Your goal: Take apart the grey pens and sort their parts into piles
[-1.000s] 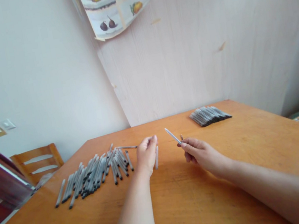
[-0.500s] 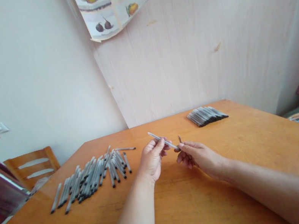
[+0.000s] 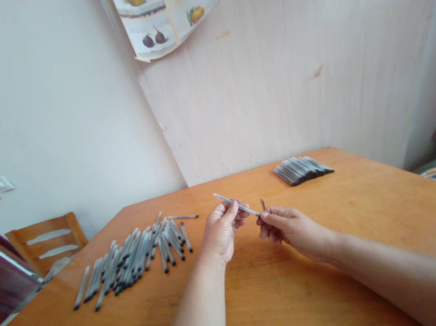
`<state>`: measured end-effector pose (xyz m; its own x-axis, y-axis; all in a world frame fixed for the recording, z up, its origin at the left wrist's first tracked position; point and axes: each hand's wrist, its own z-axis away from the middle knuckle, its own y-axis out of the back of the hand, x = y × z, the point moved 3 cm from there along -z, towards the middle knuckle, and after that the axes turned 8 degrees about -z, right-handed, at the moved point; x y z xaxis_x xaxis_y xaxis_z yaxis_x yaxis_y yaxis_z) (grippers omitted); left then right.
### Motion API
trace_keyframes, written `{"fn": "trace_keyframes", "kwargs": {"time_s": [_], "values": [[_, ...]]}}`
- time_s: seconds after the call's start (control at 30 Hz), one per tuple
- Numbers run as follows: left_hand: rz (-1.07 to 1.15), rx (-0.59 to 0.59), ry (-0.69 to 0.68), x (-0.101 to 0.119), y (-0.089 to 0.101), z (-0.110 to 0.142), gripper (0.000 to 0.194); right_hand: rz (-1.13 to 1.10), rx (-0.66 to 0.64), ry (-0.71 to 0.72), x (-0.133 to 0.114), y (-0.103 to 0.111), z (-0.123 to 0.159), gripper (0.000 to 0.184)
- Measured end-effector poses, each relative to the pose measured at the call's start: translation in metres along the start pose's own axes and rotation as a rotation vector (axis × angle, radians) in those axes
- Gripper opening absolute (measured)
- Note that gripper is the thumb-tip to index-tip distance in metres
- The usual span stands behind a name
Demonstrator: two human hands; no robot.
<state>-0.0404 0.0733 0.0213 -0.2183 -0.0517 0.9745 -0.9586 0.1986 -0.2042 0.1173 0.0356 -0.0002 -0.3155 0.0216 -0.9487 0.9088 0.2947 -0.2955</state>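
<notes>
Both my hands meet above the middle of the orange wooden table [image 3: 349, 286]. My left hand [image 3: 221, 231] pinches a thin grey pen [image 3: 234, 204] near its middle, the pen slanting up to the left. My right hand [image 3: 286, 227] is closed, its fingertips at the pen's lower right end, and a short dark piece [image 3: 263, 203] sticks up from its fingers. A loose spread of several grey pens [image 3: 137, 254] lies on the table left of my left hand.
A neat stack of grey pens [image 3: 301, 168] lies at the table's far right, by the pale wood-panel wall. A wooden chair [image 3: 48, 240] stands beyond the table's left edge. A fruit poster [image 3: 167, 6] hangs above. Fabric and a shiny thing show at the right edge.
A second ago my hands were apart, the right one holding up the pen. They have come together, and the left hand now pinches that pen too. Hardly anything moved in the last half second.
</notes>
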Motion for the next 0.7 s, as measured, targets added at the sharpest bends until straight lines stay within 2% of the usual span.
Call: {"fn": "trace_keyframes", "kwargs": {"time_s": [0.7], "values": [[0.001,0.04,0.044,-0.0005,-0.0053,0.0032,0.032,0.45,0.111,0.181,-0.0053,0.0059,0.0013,0.028]]}}
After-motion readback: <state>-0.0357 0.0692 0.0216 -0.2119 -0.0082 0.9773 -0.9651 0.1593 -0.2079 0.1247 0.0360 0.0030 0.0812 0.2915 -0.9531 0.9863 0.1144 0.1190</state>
